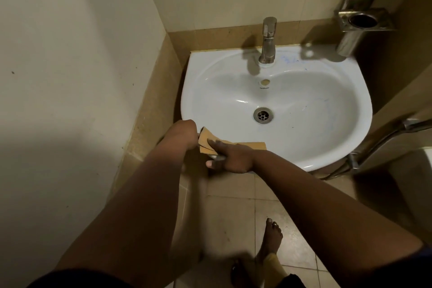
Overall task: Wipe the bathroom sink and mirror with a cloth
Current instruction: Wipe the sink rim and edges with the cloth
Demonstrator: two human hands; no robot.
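Observation:
A white wall-hung sink [327, 138] fills the middle of the view, with a steel tap [268, 41] at its back and a drain [263, 115] in the bowl. Faint blue marks show on its right side. A tan cloth [247, 145] lies folded over the sink's front left rim. My left hand [184, 134] is curled around the cloth's left end at the rim. My right hand [230, 158] presses flat on the cloth with fingers pointing left. No mirror is in view.
A steel holder [360, 21] is fixed to the wall at the back right. A hose and metal pipe [383, 140] run along the right, beside a white fixture edge [425, 170]. Tiled walls close in left and behind; my bare foot [271, 238] stands on the tiled floor.

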